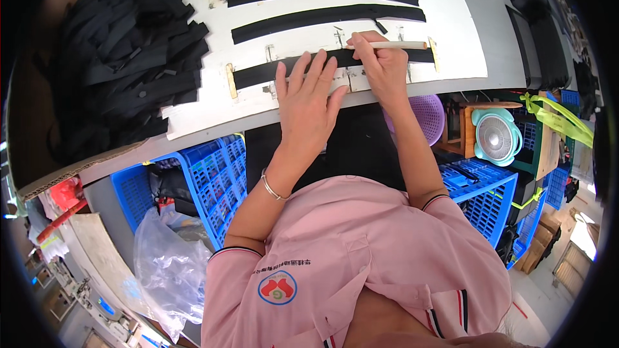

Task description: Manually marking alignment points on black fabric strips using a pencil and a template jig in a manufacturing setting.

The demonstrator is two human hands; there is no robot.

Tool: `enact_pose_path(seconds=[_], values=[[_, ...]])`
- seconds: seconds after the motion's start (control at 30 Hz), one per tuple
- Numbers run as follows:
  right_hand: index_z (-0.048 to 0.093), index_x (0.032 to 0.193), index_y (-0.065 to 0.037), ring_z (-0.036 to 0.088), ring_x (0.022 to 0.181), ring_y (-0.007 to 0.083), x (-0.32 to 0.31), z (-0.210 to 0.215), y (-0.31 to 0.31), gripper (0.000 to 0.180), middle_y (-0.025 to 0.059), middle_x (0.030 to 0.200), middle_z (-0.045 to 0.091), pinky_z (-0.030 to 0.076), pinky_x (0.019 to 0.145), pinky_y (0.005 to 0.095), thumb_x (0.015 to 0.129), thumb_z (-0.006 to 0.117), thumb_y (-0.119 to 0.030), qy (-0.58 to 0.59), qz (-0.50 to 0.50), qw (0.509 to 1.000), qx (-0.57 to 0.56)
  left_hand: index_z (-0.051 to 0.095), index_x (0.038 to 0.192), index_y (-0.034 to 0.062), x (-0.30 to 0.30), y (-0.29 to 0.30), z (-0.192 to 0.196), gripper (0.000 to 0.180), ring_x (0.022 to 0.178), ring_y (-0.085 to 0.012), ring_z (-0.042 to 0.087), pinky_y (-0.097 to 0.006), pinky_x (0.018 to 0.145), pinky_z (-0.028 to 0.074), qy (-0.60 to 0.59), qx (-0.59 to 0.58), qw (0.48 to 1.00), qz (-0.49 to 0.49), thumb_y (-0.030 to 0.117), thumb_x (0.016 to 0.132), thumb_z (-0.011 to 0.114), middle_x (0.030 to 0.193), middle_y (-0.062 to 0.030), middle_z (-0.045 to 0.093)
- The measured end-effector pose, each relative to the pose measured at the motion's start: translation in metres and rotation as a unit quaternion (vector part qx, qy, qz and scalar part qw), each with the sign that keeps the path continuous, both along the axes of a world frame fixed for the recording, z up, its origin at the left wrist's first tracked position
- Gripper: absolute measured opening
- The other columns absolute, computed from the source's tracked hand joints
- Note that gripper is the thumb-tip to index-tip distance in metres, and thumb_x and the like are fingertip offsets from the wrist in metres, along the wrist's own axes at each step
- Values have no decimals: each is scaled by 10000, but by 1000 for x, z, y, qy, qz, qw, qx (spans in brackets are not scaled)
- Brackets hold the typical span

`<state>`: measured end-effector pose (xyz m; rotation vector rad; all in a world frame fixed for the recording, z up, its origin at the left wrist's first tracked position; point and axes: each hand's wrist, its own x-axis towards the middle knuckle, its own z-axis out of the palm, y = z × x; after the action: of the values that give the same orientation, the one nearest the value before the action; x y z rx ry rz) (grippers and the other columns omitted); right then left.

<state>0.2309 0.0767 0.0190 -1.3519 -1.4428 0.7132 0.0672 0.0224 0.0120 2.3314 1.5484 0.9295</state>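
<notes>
Strip marking on the white board

Your left hand presses flat, fingers spread, on the nearest black strip; your right hand grips a pale stick closed against it. Judged from the layout, other strips lie farther up the board, with a pile waiting at the left.

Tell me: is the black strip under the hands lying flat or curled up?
Flat. The black strip lies straight on the white board; the left hand presses it with spread fingers, and the right hand holds a pale stick over it.
</notes>
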Motion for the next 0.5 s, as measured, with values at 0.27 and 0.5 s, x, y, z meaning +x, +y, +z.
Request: enact_pose_path(seconds=[0.27,0.5], values=[[728,844,26,545,595,60,13,-6,-1,256,39,668,654,413,549,246,990,648,-169,13,65,998,-13,645,1362,53,3,0,1,463,1377,-307,488,-549,1217,223,13,-12,1000,7,268,956,697,1435,-107,604],[717,824,24,581,579,78,17,-8,-2,209,56,653,655,437,533,267,954,643,-122,13,90,996,1,648,1364,76,4,2,-2,455,1383,-307,485,-552,1221,215,31,-11,999,9,279,959,693,1439,-98,602]])
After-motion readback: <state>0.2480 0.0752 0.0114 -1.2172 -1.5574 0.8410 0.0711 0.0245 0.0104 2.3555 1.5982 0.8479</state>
